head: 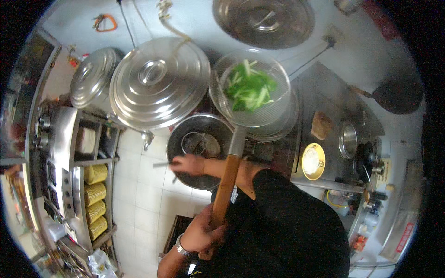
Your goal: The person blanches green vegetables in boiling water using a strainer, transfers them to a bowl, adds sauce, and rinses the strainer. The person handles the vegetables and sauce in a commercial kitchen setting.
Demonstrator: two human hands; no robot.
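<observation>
My left hand (205,231), with a metal watch at the wrist, is closed around the wooden handle (225,187) of a long wire-mesh strainer (274,114). Chopped leafy greens (248,88) lie in the strainer, which is above a round metal pot (292,121). My right arm passes behind the handle. At its end, my right hand (187,164) is over the near side of a dark round pot (177,139) and grips a thin grey utensil (160,165), too blurred to name exactly. A wire ring (198,142) shows inside the dark pot.
A large steel lid (156,90) covers the space left of the strainer, and another lid (264,21) leans on the wall. To the right, a yellow bowl (313,161) with white contents stands on a steel counter (320,90). Stacked yellow dishes (95,194) fill a shelf at left.
</observation>
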